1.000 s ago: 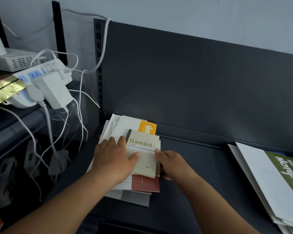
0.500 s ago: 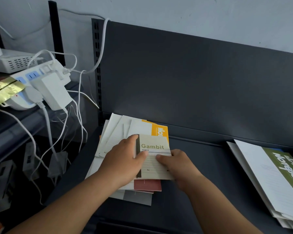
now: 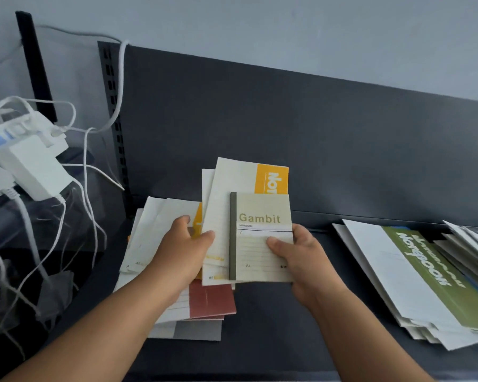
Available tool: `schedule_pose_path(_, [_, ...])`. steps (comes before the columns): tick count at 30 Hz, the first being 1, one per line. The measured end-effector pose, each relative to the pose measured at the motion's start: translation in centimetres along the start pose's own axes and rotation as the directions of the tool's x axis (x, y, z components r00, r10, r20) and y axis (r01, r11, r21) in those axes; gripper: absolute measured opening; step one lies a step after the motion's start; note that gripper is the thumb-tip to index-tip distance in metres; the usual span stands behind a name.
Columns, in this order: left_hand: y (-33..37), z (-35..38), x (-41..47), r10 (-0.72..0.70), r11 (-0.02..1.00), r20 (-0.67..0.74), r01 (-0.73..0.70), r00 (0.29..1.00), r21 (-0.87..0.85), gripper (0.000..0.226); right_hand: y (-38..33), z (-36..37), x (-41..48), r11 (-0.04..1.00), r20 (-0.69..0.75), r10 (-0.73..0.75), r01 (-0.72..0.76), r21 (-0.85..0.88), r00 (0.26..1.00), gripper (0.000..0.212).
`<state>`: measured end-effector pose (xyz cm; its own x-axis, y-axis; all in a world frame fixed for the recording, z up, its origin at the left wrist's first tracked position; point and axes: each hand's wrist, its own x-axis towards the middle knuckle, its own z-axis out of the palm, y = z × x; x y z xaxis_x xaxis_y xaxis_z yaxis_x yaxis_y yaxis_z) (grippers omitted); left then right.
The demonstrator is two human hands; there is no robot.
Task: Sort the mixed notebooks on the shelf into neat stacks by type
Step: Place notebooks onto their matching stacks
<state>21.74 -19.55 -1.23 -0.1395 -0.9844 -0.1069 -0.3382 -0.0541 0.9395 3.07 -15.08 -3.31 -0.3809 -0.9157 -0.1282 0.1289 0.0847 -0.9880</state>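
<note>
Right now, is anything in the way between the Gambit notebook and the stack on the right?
Nothing visible. The right hand holds the Gambit notebook, and only bare shelf lies between it and the green-topped stack. The left hand holds yellow notebooks behind it.

Gambit notebook [image 3: 260,235] cream, ruled, grey spine; orange-banded notebook [image 3: 272,179]; green-banded notebook [image 3: 425,274].
</note>
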Motion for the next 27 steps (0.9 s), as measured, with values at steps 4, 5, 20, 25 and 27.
schedule_pose_path(4, [2.4,2.4,-1.0,-0.161,0.932,0.195,0.214,0.968,-0.294,0.035,-1.6,-2.4,-0.7,0.996,-0.073,-0.075,0.079,0.043,0.995,0.023])
schedule_pose_path(5, [2.9,3.1,-1.3,-0.178,0.912,0.230,0.248,0.957,-0.326,0.034,-1.8,-3.2,-1.0,0.995,-0.100,-0.092,0.096,0.034,0.991,0.023])
schedule_pose_path(20, [8.4,20.4,-9.8,-0.014,0.968,0.423,0.118,0.906,-0.222,0.022,-3.1,-22.9,-9.5,0.986,-0.375,-0.160,0.133,-0.098,0.913,0.021])
schedule_pose_path(25, [11.1,29.3,-15.4,0.035,0.979,0.481,0.065,0.876,-0.191,0.025,-4.1,-33.4,-13.7,0.988,-0.454,-0.136,0.084,-0.133,0.880,0.024])
schedule_pose_path(27, [12.0,32.4,-17.3,0.053,0.982,0.485,0.042,0.873,-0.184,0.028,-4.5,-37.1,-15.2,0.984,-0.475,-0.152,0.090,-0.151,0.867,0.025])
